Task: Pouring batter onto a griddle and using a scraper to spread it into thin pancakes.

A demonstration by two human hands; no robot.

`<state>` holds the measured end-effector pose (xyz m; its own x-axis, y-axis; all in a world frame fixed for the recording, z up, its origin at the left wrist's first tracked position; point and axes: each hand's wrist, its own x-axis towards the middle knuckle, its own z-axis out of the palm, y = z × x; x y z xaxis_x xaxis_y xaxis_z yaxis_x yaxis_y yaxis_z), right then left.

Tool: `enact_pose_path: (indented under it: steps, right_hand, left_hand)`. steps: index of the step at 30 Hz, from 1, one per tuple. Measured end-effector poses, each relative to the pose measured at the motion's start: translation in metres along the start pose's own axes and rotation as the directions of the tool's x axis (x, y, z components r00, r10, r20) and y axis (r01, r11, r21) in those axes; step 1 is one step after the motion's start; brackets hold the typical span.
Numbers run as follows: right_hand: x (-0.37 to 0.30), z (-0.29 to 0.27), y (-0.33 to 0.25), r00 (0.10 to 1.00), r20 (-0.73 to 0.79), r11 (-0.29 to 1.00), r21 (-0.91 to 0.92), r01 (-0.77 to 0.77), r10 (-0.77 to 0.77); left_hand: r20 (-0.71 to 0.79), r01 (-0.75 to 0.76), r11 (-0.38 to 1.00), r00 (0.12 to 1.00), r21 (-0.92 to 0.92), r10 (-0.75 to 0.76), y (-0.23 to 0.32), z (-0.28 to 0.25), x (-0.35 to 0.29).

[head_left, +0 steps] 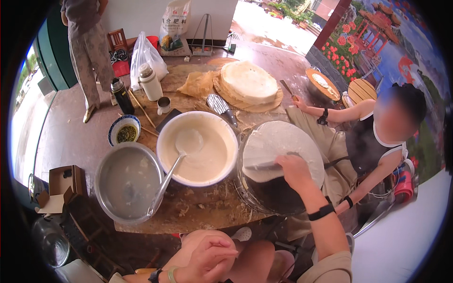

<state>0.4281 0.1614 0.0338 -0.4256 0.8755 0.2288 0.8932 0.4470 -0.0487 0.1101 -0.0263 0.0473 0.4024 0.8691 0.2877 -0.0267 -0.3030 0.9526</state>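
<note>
Gripping a scraper (264,166), the right hand (293,170) has the batter sheet (283,141) just beneath it — probably soft, easily torn, best taken by its edge — while the left hand (212,257) lies loosely open, apparently empty.

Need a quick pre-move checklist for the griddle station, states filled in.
1. Scraper gripped: ok, in the right hand, blade at the batter sheet.
2. Griddle fully covered: not ok, its near part shows dark and bare.
3. Left hand clear of the griddle: ok, above the lap, nothing seen in it.
4. Ladle out of the way: ok, its bowl in the white basin, handle reaching over the metal basin, away from the griddle.
5. Co-worker's spatula hand clear: ok, beyond the griddle.
6. Griddle heat: cannot tell.
</note>
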Motion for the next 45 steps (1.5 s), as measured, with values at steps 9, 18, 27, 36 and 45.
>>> enact_pose_path:
  steps: [9,18,27,36,45]
  right_hand:
    - [-0.009,-0.010,0.003,0.998,-0.066,0.997,0.079,0.019,-0.014]
    - [-0.047,-0.037,0.033,0.992,0.095,0.997,0.007,0.083,-0.083]
    - [0.008,0.008,-0.011,0.991,-0.068,0.994,-0.012,0.110,-0.111]
    - [-0.054,-0.023,0.047,0.985,0.023,0.985,-0.028,0.173,-0.172]
    - [-0.044,-0.009,0.021,0.965,-0.001,0.964,0.031,0.264,-0.264]
  left_hand:
    - [0.061,-0.102,0.994,0.993,0.039,0.099,0.006,0.009,0.015]
    - [0.079,0.120,0.942,0.992,-0.313,-0.100,-0.008,0.025,-0.004]
    - [0.148,0.167,0.915,0.982,-0.368,-0.119,-0.029,0.034,-0.014]
    - [0.167,0.124,0.957,0.983,-0.262,-0.081,-0.028,0.036,-0.012]
    - [0.181,0.109,0.964,0.981,-0.242,-0.065,-0.026,0.036,-0.009]
